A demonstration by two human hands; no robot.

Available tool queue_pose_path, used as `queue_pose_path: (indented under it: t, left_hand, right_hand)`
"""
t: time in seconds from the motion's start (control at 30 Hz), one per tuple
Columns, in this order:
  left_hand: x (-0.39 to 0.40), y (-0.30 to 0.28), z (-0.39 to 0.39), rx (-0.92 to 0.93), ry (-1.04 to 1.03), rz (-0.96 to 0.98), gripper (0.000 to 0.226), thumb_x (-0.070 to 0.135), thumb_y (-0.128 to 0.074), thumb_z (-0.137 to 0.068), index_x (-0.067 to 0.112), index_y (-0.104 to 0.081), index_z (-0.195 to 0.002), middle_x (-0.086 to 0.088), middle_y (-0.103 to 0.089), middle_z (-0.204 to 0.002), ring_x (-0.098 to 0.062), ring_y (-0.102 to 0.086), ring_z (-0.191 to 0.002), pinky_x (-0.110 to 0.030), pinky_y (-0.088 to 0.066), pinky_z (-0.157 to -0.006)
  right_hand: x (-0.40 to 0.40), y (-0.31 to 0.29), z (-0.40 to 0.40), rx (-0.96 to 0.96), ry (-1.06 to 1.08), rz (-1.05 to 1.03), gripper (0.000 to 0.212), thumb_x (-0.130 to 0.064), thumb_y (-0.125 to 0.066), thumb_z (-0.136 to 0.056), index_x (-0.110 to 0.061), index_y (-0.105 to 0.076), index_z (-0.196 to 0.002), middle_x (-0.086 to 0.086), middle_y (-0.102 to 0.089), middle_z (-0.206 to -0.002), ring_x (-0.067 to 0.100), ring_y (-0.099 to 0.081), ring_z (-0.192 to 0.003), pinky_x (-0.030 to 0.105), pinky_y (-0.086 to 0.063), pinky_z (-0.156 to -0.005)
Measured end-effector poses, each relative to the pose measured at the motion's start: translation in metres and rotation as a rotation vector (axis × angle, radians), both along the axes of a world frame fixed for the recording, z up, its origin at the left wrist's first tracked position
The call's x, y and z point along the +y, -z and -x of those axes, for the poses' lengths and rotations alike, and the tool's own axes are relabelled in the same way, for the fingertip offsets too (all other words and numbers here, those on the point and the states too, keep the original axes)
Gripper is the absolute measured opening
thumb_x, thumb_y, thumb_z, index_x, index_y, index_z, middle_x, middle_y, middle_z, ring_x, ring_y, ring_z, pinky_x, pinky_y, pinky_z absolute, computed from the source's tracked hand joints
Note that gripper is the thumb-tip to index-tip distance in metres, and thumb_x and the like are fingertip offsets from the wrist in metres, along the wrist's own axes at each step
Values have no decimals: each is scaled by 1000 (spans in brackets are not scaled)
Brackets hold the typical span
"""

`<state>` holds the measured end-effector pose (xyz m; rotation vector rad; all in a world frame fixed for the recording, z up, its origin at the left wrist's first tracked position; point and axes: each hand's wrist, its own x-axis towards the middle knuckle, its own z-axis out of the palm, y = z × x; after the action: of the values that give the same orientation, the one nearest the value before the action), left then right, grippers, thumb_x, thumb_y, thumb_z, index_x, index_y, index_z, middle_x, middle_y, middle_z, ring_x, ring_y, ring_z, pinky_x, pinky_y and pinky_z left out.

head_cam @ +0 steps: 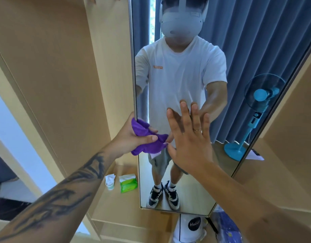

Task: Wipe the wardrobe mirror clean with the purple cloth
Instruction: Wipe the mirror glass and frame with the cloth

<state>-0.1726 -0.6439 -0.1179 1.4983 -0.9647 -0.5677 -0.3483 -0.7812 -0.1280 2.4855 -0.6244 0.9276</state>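
Against the left edge of the wardrobe mirror [177, 76]: crumpled, fuzzy purple cloth [147, 137], gripped by left hand [131, 135], fingers curled round it. Beside it, right hand [188, 135], fingers spread wide, flat on smooth glass. On floor below: green tissue pack [128, 183], small cup [110, 182] stuffed with white tissue.

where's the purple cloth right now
In the head view the purple cloth sits left of centre, bunched in the left hand at the mirror's left edge, just left of the open right hand.
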Motion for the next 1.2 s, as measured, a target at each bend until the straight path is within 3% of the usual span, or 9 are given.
queue_pose_path:
  t: [0.07,0.17,0.33,0.5,0.7,0.8,0.97,1.1,1.2]
  left_hand:
    - [6,22,-5,9,68,-50,72,-3,-90,-69,8,-43,-123,1,-74,-113,-21,-72,-108,-34,-59,-86]
    - [13,41,-3,25,143,-135,66,-24,-60,-73,10,-39,-125,20,-70,-98,-5,-70,-92,-29,-52,-67]
    - [12,57,4,-44,33,-105,57,-12,-60,-65,14,-47,-115,-8,-58,-107,-21,-58,-84,-34,-48,-59]
    - [14,31,9,-75,-66,-2,61,-26,-61,-68,12,-51,-115,-14,-61,-112,-24,-60,-87,-40,-50,-62]
    - [9,-15,3,-81,-239,159,75,-3,-74,-65,21,-52,-132,-14,-67,-126,-39,-64,-115,-51,-59,-89]
    - [9,-13,6,-86,-246,158,76,6,-78,-67,17,-48,-136,-20,-64,-127,-44,-62,-116,-61,-57,-95]
    - [7,32,13,-28,-181,102,55,-10,-78,-78,20,-53,-118,5,-67,-108,-12,-65,-96,-35,-58,-81]
    - [12,67,8,-7,-106,16,58,-6,-81,-81,10,-47,-126,6,-63,-110,-18,-66,-99,-35,-58,-81]
    - [12,92,5,-13,-73,-50,57,-7,-79,-84,4,-44,-128,12,-62,-107,-3,-62,-90,-26,-56,-74]
  right_hand:
    - [1,0,-1,2,6,2,108,-56,-69,-88,-21,-6,-168,16,14,-173,40,16,-158,62,4,-126]
    - [1,-1,0,12,9,9,108,-58,-69,-88,-22,-6,-168,17,13,-173,41,16,-158,60,5,-126]
    - [0,-1,3,35,13,3,111,-56,-72,-88,-24,-3,-168,16,15,-173,39,17,-159,63,-1,-127]
    - [-2,-3,7,29,-11,6,108,-50,-72,-89,-25,-3,-168,15,13,-174,38,16,-159,64,-8,-127]
    - [0,0,5,-25,-44,-9,104,-45,-72,-87,-24,-10,-168,15,6,-174,39,8,-160,64,-8,-126]
    - [4,6,2,-74,-57,-35,102,-44,-71,-87,-24,-12,-168,15,2,-174,40,5,-160,65,-7,-126]
    - [4,40,6,-105,-97,-52,97,-48,-70,-88,-23,-20,-167,17,-7,-173,41,-1,-159,63,-5,-127]
    - [3,60,9,-63,-59,-70,97,-54,-64,-88,-23,-16,-167,17,-4,-173,41,0,-158,57,6,-127]
    - [5,71,9,-29,-24,-99,104,-49,-73,-86,-23,-14,-168,17,1,-173,39,5,-159,58,8,-127]
